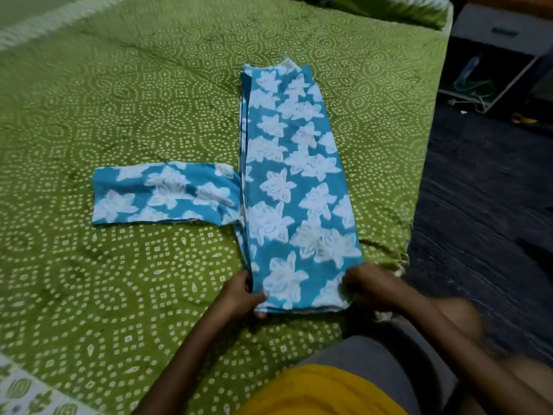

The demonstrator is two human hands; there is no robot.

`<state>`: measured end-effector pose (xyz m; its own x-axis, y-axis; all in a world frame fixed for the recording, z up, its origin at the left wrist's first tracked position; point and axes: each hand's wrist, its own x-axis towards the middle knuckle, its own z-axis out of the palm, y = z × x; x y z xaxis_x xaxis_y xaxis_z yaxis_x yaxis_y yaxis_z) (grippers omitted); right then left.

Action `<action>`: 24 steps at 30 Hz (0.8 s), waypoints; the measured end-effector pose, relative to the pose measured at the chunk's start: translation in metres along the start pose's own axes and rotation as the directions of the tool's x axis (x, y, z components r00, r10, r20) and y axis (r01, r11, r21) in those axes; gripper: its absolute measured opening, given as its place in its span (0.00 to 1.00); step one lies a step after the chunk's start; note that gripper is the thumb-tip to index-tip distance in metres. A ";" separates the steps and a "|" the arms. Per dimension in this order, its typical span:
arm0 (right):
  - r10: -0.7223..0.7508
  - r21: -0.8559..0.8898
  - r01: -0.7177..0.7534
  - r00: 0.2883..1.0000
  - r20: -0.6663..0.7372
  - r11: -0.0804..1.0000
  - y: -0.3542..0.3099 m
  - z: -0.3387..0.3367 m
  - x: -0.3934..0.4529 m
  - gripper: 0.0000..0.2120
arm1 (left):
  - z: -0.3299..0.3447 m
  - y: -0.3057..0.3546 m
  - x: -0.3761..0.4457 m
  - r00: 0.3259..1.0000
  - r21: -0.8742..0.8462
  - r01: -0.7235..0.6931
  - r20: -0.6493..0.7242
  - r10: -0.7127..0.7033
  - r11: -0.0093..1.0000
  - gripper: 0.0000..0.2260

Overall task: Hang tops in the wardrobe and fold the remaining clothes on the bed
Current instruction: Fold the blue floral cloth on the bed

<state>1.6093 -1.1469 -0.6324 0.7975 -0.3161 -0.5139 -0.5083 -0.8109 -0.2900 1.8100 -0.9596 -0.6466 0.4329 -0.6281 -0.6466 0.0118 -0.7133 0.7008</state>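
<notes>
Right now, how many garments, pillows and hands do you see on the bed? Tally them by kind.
Blue floral garment: 1, folded long, one sleeve out to the side
Green pillow: 1, at the far edge
Hands on the garment's near end: 2, left hand and right hand
Total: 4

A single head-worn wide-angle camera looks forward and steeply down from above the near edge of the bed (125,121), close enough that the wearer's torso and both forearms fill the lower middle and lower right of the frame. The green bedspread occupies most of the picture, bowing at the edges from lens distortion. The view faces along the bed towards its far end at the top, with the dark floor (478,205) running down the right side.
</notes>
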 end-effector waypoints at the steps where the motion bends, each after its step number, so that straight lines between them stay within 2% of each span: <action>1: 0.037 -0.028 -0.034 0.994 0.106 0.999 -0.004 -0.003 0.002 0.11 | -0.006 0.002 -0.001 0.998 0.101 0.035 0.051 -0.041 0.994 0.21; 2: 0.062 -0.058 -0.051 0.975 0.212 0.997 -0.009 -0.008 0.004 0.10 | -0.010 0.006 -0.005 0.992 0.268 0.062 0.086 -0.088 0.962 0.22; 3: 0.073 -0.069 -0.054 0.948 0.309 0.996 -0.012 -0.016 0.006 0.09 | -0.013 0.013 -0.009 0.987 0.464 0.082 0.083 -0.136 0.882 0.22; 4: 0.066 -0.031 -0.059 0.930 0.361 0.998 -0.016 -0.026 0.011 0.09 | -0.015 0.021 -0.012 0.989 0.631 0.111 0.006 -0.148 0.768 0.21; 5: 0.037 0.044 -0.054 0.949 0.314 0.998 -0.018 -0.035 0.018 0.10 | -0.016 0.030 -0.013 0.990 0.726 0.138 -0.108 -0.086 0.674 0.19; 6: 0.005 0.139 -0.028 0.987 0.163 0.990 -0.020 -0.042 0.030 0.11 | -0.016 0.042 -0.011 0.974 0.741 0.114 -0.214 0.071 0.661 0.17; 7: -0.005 0.214 0.012 1.000 -0.031 0.977 -0.021 -0.043 0.045 0.12 | -0.014 0.052 -0.005 0.923 0.716 0.009 -0.275 0.270 0.698 0.15; 8: -0.007 0.246 0.052 0.983 -0.181 0.968 -0.025 -0.041 0.062 0.15 | -0.008 0.060 0.008 0.829 0.660 -0.176 -0.302 0.472 0.731 0.14; 9: -0.020 0.230 0.077 0.971 -0.240 0.970 -0.028 -0.037 0.080 0.19 | -0.002 0.067 0.026 0.772 0.619 -0.330 -0.257 0.581 0.713 0.14; 10: -0.041 0.171 0.084 0.971 -0.237 0.982 -0.033 -0.029 0.097 0.23 | 0.003 0.073 0.045 0.775 0.610 -0.412 -0.155 0.612 0.677 0.17; 12: -0.061 0.005 0.064 0.969 -0.239 0.998 -0.037 -0.011 0.124 0.32 | 0.007 0.070 0.083 0.841 0.721 -0.385 0.017 0.540 0.577 0.24; 14: -0.031 -0.061 0.010 0.940 -0.339 0.998 -0.033 -0.010 0.141 0.38 | -0.007 0.060 0.109 0.834 0.819 -0.319 0.002 0.552 0.477 0.30; 17: 0.071 0.003 -0.078 0.888 -0.454 0.997 -0.021 -0.022 0.161 0.37 | -0.052 0.045 0.134 0.827 0.836 -0.200 -0.136 0.545 0.511 0.28; 19: 0.151 0.039 -0.151 0.866 -0.477 0.988 -0.019 -0.030 0.175 0.36 | -0.092 0.038 0.149 0.833 0.833 -0.116 -0.215 0.510 0.542 0.26; 21: 0.267 0.087 -0.257 0.842 -0.469 0.963 -0.028 -0.036 0.189 0.33 | -0.133 0.027 0.158 0.809 0.822 -0.042 -0.305 0.502 0.567 0.26; 23: 0.331 0.147 -0.297 0.822 -0.463 0.943 -0.048 -0.036 0.197 0.32 | -0.166 0.009 0.155 0.729 0.739 0.075 -0.499 0.468 0.670 0.28; 24: 0.300 0.163 -0.253 0.833 -0.466 0.954 -0.064 -0.033 0.200 0.32 | -0.181 -0.002 0.148 0.666 0.637 0.167 -0.636 0.391 0.753 0.31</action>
<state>1.8117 -1.1749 -0.6896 0.6626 -0.7360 -0.1391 -0.7395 -0.6132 -0.2777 2.0370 -0.9946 -0.6890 0.8660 -0.4988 0.0350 -0.4929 -0.8397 0.2281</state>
